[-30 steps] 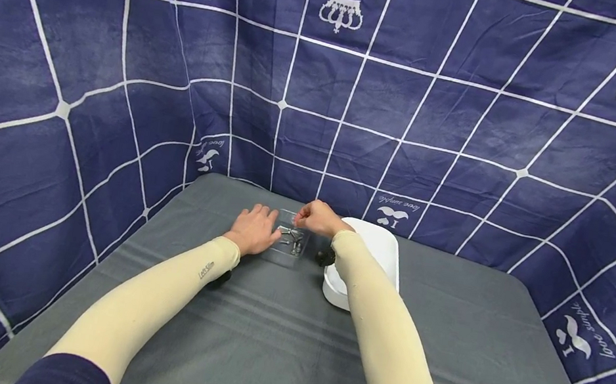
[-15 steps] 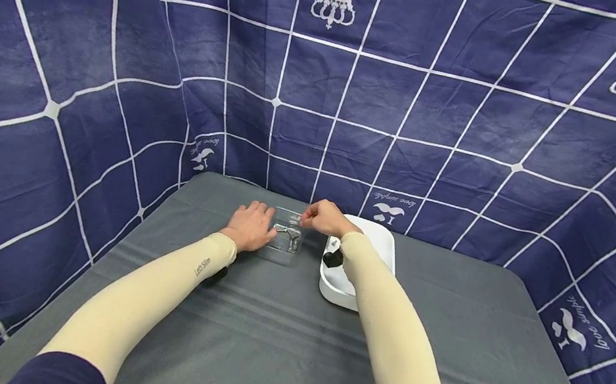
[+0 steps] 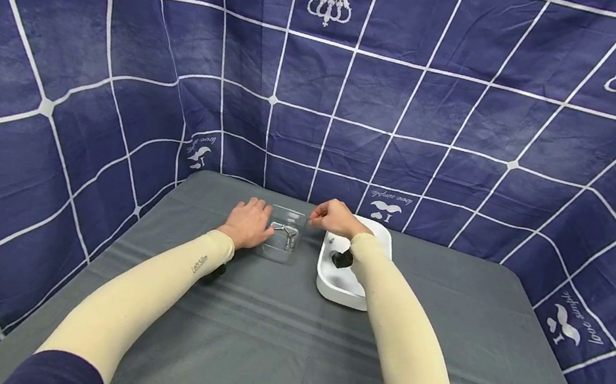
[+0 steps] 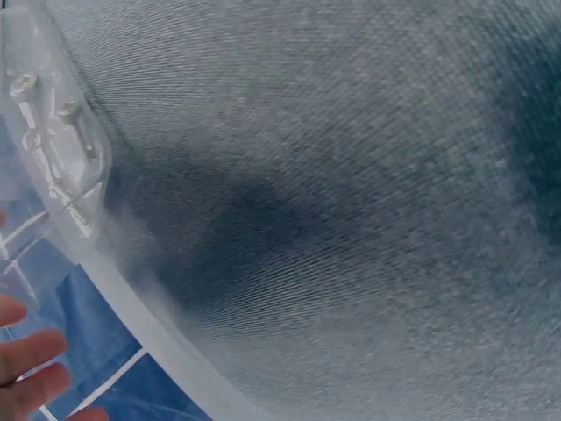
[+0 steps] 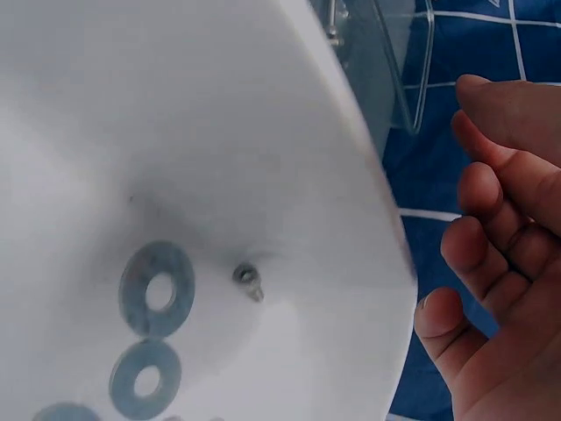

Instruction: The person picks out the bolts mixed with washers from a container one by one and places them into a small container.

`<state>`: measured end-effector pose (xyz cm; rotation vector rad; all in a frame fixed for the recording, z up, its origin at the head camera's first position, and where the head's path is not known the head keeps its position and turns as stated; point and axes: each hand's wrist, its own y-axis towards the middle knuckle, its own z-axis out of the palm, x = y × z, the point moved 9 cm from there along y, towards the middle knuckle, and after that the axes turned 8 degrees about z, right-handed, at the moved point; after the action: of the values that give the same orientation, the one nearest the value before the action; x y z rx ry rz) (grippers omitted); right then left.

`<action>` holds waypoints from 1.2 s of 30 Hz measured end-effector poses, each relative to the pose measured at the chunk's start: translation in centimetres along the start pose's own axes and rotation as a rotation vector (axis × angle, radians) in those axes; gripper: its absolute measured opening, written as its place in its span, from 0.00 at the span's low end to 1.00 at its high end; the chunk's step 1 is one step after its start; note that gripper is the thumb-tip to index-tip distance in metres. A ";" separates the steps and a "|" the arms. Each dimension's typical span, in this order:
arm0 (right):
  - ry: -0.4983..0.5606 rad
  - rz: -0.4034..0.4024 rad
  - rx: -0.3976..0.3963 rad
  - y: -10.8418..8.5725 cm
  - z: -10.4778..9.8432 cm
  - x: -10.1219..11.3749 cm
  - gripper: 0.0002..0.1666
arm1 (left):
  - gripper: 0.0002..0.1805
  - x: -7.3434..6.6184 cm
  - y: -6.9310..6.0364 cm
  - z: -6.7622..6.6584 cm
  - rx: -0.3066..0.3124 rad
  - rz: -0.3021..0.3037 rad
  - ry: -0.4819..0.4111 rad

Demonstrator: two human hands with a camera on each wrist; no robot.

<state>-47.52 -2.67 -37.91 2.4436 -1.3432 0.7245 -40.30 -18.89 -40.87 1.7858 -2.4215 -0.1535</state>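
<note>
My left hand point(image 3: 248, 224) rests along the left side of a clear plastic box point(image 3: 275, 254), its fingers extended. Several shiny metal screws point(image 4: 28, 110) lie inside this box. Just beyond the box's right side, my right hand point(image 3: 334, 217) hovers near the far end of a white tray point(image 3: 342, 298). Its fingers are loosely bent, thumb close to forefinger, and nothing shows between them in the right wrist view. Flat grey washers point(image 5: 134, 294) and one small screw point(image 5: 249, 281) lie on the tray's floor. My right forearm covers part of the tray.
A grey cloth point(image 3: 238, 341) covers the table. Behind and at both sides hangs a dark blue curtain point(image 3: 431, 124) with white lines, close to the far table edge. Box and tray stand side by side with a narrow gap.
My right hand has moved right, from over the clear box to beside the tray's far end. The left hand stays at the box. The head view has shifted slightly.
</note>
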 end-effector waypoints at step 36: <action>0.041 0.097 -0.043 -2.4 -3.0 -4.4 0.07 | 0.29 -6.5 3.4 -1.7 -0.053 0.126 -0.137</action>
<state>-48.39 3.07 -37.68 2.3312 -1.4548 0.7564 -41.28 -11.67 -38.92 1.6459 -2.5877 -0.3345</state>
